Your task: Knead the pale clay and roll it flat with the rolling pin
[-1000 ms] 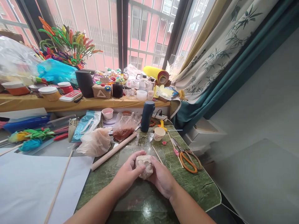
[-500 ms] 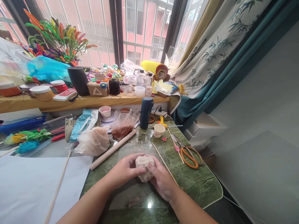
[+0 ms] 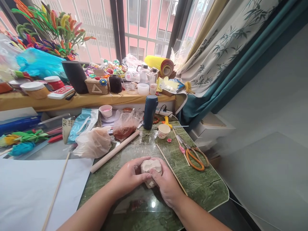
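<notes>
Cupping a pale doughy lump (image 3: pixel 151 165) between both hands, we've got it near the middle of the green tabletop (image 3: pixel 204 189), over a clear sheet (image 3: pixel 132 152) (can't tell from this angle if it's actually touching down). Our left hand (image 3: pixel 128 176) is curled around the left side, thumb pressed along the near face. Our right hand (image 3: pixel 169 186) wraps the other side, and that thumb lies on the front of the lump too, close to the left thumb tip. So yeah, both are gripping the same piece, and its surface looks kinda uneven.

Pretty busy around us, honestly. Just beside our right hand there's a thin stick (image 3: pixel 168 162) lying at a slant, with orange-handled scissors (image 3: pixel 194 160) farther right. Beyond the lump sits a paper cup (image 3: pixel 164 131), upright, with a tiny pink piece (image 3: pixel 169 140) next to it. A dark blue bottle (image 3: pixel 149 112) stands behind the cup and to its left, near a yellow glue gun (image 3: pixel 167 122). Over on our left, a smooth thick rod (image 3: pixel 115 151) slants across the table, next to a pale plastic bag (image 3: pixel 92 144). Farther left we've got some white paper (image 3: pixel 29 189) with a long skinny stick (image 3: pixel 56 192) across it.
</notes>
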Demonstrator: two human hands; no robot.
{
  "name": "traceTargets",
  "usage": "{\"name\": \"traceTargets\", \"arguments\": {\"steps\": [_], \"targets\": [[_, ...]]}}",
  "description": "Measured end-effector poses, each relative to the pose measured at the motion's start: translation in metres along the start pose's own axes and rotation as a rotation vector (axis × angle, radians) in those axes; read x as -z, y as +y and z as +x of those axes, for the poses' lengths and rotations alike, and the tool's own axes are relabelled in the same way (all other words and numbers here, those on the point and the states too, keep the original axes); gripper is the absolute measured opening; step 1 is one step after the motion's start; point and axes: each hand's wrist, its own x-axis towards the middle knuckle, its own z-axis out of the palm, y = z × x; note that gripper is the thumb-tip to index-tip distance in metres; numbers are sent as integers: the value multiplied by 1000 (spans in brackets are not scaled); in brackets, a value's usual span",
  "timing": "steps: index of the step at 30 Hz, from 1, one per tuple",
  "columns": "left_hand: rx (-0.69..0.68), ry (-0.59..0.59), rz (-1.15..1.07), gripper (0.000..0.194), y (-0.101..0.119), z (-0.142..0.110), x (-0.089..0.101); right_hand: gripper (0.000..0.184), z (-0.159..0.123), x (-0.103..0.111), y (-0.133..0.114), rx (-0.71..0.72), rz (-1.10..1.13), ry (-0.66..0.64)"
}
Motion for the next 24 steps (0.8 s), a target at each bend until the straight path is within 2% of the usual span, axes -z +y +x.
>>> {"name": "traceTargets", "arguments": {"steps": [7, 12, 16, 19, 21, 24], "targets": [[8, 7, 12, 52, 0, -1, 1, 40, -1, -6, 2, 12, -52, 76], [4, -3, -31, 52, -3, 1, 3, 44, 1, -9, 2, -8, -15, 114], [27, 17, -251, 62, -13, 4, 1, 52, 5, -11, -3, -52, 75, 84], [10, -5, -458, 62, -21, 6, -3, 54, 9, -14, -13, -34, 280, 30], [50, -20, -567, 62, -22, 5, -6, 52, 11, -16, -20, -25, 409, -22], [139, 26, -649, 64, -17, 1, -11, 46, 13, -16, -25, -59, 492, -73]]}}
